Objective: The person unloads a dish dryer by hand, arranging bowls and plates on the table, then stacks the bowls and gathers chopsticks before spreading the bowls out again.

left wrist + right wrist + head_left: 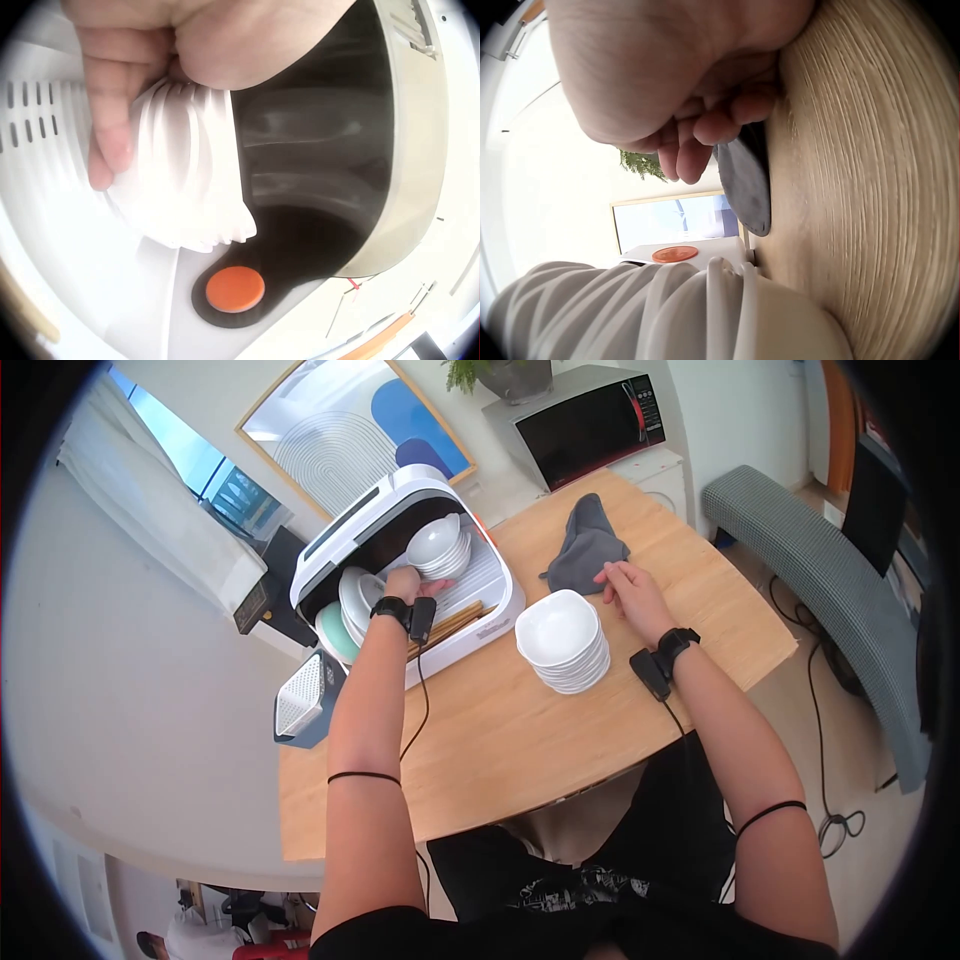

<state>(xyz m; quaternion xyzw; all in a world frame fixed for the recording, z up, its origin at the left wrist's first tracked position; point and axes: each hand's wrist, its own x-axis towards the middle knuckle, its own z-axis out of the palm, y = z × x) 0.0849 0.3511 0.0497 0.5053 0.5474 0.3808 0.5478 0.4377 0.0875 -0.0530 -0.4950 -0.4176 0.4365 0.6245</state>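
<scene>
My left hand [412, 584] reaches into a white dish cabinet [512, 600] with its dark lid raised. There it holds a stack of white bowls [440, 548]; in the left wrist view the fingers [112, 127] lie along one side of the bowls [184, 165], while the thumb's tip is hidden. My right hand [635, 598] rests on the wooden table, fingers loosely curled with nothing in them. It lies between a grey cloth [588, 550] and a taller stack of square white bowls [562, 635], whose rims [652, 307] show in the right wrist view.
Plates [355, 600] stand at the cabinet's left, and wooden chopsticks [455, 628] lie along its front. A dark blue holder with a white perforated face [305, 695] hangs at its left end. Behind the table stands a microwave [585, 435]; a grey chair [800, 540] is at the right.
</scene>
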